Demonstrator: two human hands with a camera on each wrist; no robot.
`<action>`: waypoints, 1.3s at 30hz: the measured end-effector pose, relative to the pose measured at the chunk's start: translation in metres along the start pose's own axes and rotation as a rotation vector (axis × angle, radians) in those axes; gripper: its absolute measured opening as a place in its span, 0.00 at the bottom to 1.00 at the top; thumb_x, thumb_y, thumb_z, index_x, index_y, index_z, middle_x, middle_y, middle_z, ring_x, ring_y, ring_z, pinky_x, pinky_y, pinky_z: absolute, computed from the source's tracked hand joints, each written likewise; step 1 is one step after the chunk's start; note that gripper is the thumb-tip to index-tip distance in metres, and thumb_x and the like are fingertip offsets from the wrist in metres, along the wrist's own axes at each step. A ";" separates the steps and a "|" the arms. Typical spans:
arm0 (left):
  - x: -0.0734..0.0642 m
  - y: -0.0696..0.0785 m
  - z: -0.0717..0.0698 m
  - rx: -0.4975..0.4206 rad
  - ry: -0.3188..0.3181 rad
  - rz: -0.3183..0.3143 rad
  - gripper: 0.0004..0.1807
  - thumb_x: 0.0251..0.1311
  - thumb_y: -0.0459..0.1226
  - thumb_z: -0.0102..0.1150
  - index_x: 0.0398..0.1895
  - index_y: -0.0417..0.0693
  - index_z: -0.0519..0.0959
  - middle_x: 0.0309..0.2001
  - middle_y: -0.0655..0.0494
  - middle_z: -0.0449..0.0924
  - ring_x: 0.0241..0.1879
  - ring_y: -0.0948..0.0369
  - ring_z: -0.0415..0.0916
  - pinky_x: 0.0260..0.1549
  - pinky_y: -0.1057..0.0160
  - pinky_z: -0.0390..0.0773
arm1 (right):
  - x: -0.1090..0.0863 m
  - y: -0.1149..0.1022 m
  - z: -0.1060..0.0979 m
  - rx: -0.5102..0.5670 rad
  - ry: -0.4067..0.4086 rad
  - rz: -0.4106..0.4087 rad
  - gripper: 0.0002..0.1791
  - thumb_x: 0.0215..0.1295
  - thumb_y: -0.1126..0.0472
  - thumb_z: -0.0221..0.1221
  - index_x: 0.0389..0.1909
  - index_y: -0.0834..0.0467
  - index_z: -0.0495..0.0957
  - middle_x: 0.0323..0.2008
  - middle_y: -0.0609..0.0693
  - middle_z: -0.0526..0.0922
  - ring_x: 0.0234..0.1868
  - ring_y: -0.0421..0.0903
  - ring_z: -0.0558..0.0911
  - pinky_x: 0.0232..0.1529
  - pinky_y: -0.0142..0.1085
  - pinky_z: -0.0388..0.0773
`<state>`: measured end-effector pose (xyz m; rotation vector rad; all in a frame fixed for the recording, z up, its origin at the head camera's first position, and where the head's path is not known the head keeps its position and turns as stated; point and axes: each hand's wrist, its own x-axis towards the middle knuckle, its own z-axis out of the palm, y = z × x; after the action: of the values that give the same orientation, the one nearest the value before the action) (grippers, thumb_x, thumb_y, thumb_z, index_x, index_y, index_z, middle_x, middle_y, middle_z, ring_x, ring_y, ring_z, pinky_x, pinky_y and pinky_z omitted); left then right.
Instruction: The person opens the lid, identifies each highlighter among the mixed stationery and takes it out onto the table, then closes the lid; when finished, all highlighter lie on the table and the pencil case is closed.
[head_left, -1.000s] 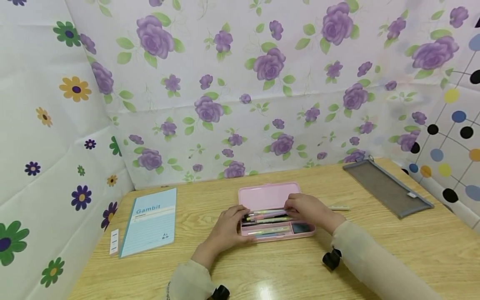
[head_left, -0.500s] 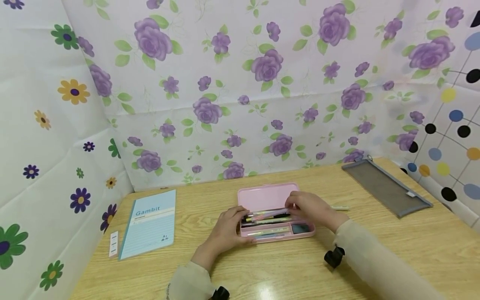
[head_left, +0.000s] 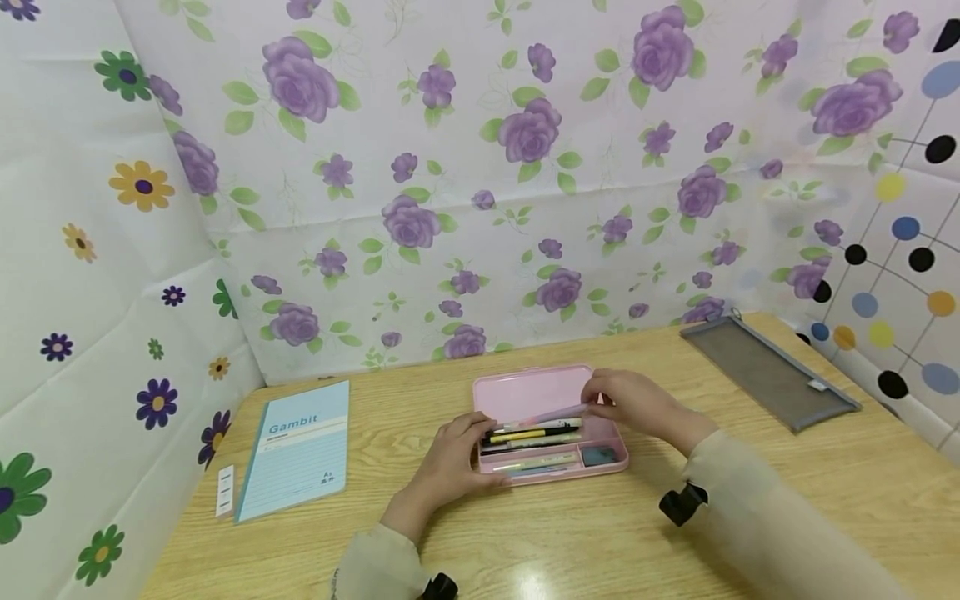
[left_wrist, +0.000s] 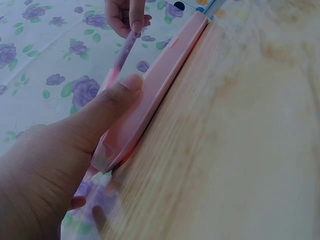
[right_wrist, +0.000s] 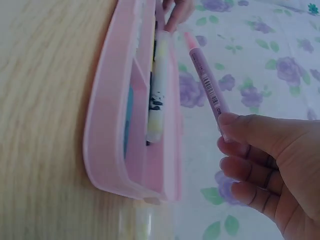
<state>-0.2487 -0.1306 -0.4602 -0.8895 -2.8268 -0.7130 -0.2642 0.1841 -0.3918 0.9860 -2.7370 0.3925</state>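
Wood-grain desk (head_left: 585, 542), floral cloth (head_left: 360, 233) behind: on my feed the open pink pencil case (head_left: 600, 430) sits at five o'clock from centre. Its left end is gripped by the left hand (head_left: 450, 458), I think to steady it; the right hand (head_left: 630, 404) pinches a purple pen (right_wrist: 207, 85) by one end, seemingly to leave the pink end free. Around the case, the lid (head_left: 528, 390) borders twelve; I judge six roomiest, with Gambit notebook (head_left: 296, 450) at nine, mesh pouch (head_left: 772, 375) between two and three

The bare left hand (head_left: 448, 460) gripped with its thumb (left_wrist: 112, 102) extended; the bare right hand (head_left: 637, 406) held a finger-and-thumb pinch.
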 end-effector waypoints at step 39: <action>0.001 -0.002 0.003 0.003 0.024 0.008 0.46 0.43 0.63 0.69 0.65 0.51 0.71 0.66 0.52 0.68 0.67 0.51 0.64 0.65 0.46 0.65 | -0.065 0.044 -0.046 0.110 0.046 0.233 0.03 0.61 0.60 0.64 0.35 0.51 0.83 0.28 0.39 0.78 0.26 0.30 0.69 0.24 0.28 0.69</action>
<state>-0.2508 -0.1301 -0.4631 -0.8853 -2.8007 -0.7129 -0.2389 0.2696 -0.3746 0.6728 -2.8210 0.6022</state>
